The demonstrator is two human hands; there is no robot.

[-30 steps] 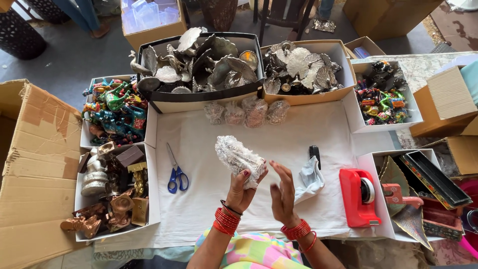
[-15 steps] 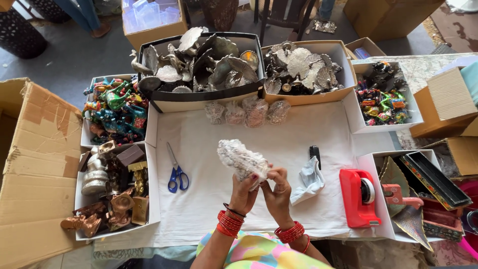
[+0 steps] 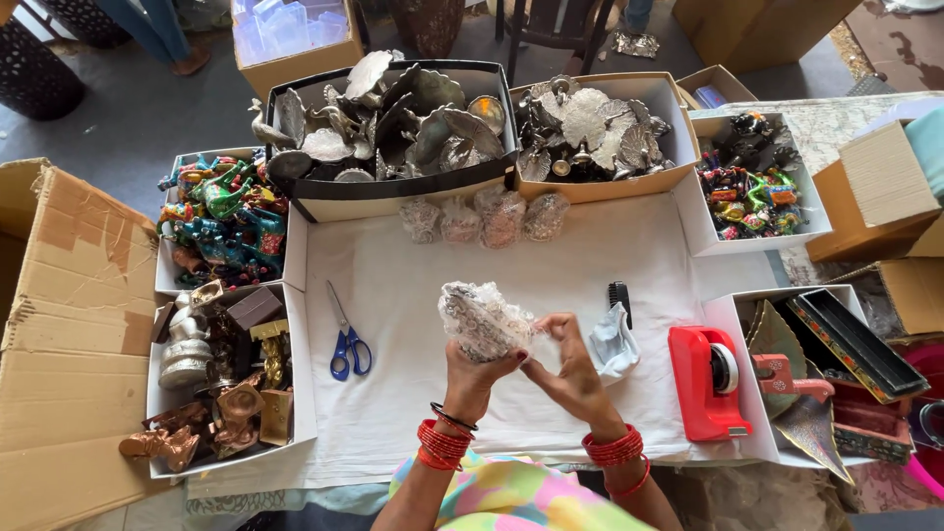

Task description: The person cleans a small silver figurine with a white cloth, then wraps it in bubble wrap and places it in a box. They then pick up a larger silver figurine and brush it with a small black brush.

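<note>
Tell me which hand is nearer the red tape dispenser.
Right. The right hand is beside the bubble-wrapped item, closer to the red tape dispenser; the left hand holds the item farther away.

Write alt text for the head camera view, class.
Two hands, the left hand and right hand, hold a bubble-wrapped object over a white cloth. Blue scissors lie left, a red tape dispenser right, boxes of metal ornaments behind.
</note>
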